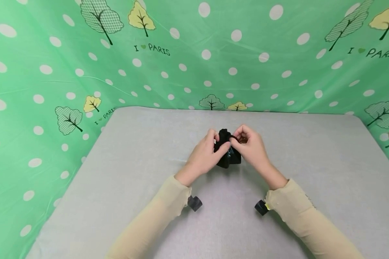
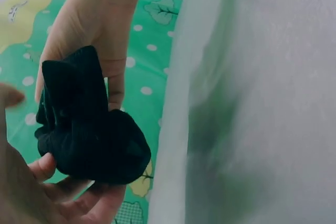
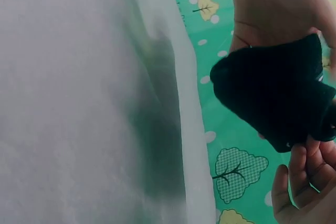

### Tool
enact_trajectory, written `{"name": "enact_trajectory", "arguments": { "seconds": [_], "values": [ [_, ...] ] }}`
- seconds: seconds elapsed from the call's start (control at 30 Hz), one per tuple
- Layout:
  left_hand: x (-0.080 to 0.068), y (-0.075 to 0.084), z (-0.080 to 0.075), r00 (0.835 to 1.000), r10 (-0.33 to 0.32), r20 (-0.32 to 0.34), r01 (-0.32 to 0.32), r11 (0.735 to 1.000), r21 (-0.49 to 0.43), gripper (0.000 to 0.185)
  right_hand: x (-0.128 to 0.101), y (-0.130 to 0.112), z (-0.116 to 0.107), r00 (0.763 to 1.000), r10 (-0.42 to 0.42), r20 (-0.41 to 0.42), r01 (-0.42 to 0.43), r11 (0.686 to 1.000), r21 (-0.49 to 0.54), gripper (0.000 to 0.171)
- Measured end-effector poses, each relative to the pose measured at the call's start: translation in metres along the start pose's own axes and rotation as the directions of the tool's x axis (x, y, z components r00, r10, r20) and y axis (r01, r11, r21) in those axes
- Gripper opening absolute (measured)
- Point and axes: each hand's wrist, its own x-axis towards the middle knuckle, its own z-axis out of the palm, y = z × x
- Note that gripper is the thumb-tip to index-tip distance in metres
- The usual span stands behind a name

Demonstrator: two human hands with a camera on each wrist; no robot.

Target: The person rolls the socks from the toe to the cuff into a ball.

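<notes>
A black rolled sock bundle (image 1: 227,158) is held just above the middle of the grey table (image 1: 311,172). My left hand (image 1: 219,142) grips its left side, thumb on the front. My right hand (image 1: 238,139) pinches the upper cuff edge from the right. In the left wrist view the sock bundle (image 2: 89,135) rests in my left hand's fingers (image 2: 52,190), with the right hand (image 2: 105,30) above it. From the right wrist, the sock (image 3: 273,93) hangs between my right hand's fingers (image 3: 302,187) and the left hand (image 3: 273,9).
Green tree-and-dot patterned cloth (image 1: 52,72) walls off the table at the back and both sides. Bare grey tabletop lies all around the hands. Small black wrist cameras (image 1: 194,203) (image 1: 262,207) hang under the beige sleeves.
</notes>
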Motion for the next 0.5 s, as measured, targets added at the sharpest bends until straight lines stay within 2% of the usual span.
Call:
{"name": "enact_trajectory", "arguments": {
  "seconds": [0.13, 0.33, 0.5],
  "values": [
    [-0.0005, 0.0002, 0.0020, 0.999, -0.033, -0.007, 0.033, 0.999, -0.020, 0.049, -0.0015, -0.0013, 0.0007, 1.000, -0.030, 0.004, 0.030, 1.000, -0.006, 0.006],
    [0.0004, -0.0035, 0.0017, 1.000, -0.025, -0.018, 0.024, 0.999, -0.020, 0.034, -0.0031, -0.0033, -0.0016, 1.000, -0.012, 0.017, 0.012, 1.000, -0.026, 0.005],
    [0.0005, -0.0067, 0.0009, 0.999, -0.024, -0.040, 0.022, 0.999, -0.034, 0.033, -0.0042, -0.0034, -0.0053, 0.998, -0.025, 0.054, 0.026, 1.000, -0.016, 0.010]
  ]
}}
